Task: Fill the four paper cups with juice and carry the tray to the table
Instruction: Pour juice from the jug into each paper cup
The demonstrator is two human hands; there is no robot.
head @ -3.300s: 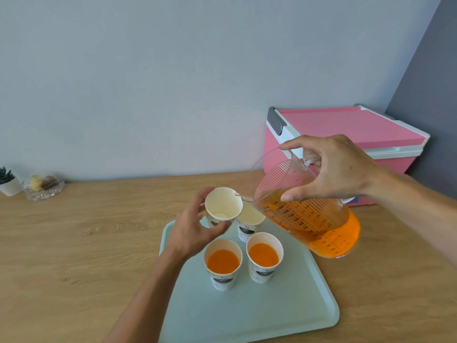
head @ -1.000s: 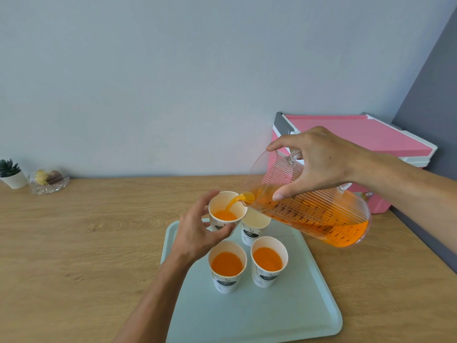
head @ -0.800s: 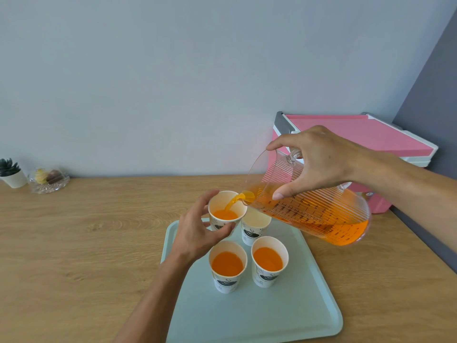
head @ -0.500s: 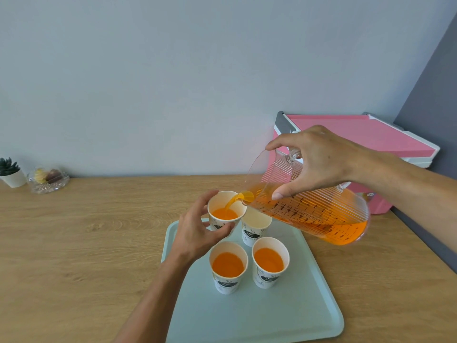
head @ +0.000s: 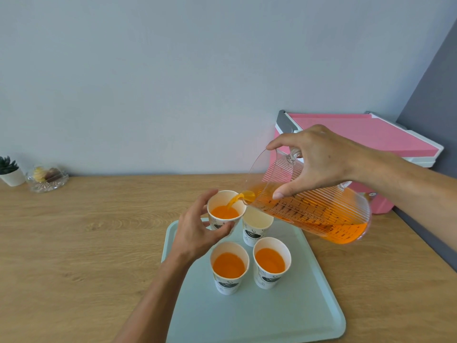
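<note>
A pale green tray lies on the wooden counter with white paper cups on it. My left hand grips the back left cup, which is partly full of orange juice. My right hand holds a clear ribbed measuring jug tilted to the left, and a thin orange stream runs from its spout into that cup. The back right cup looks empty and sits partly under the jug. The two front cups hold juice.
A pink cooler box stands at the back right against the wall. A small potted plant and a glass dish of sweets sit at the far left. The counter's right edge meets a dark grey wall.
Since 3.3 s ago the jug has tipped further and juice now streams into the held cup, whose level has risen. Over the last second both hands have stayed nearly still.
</note>
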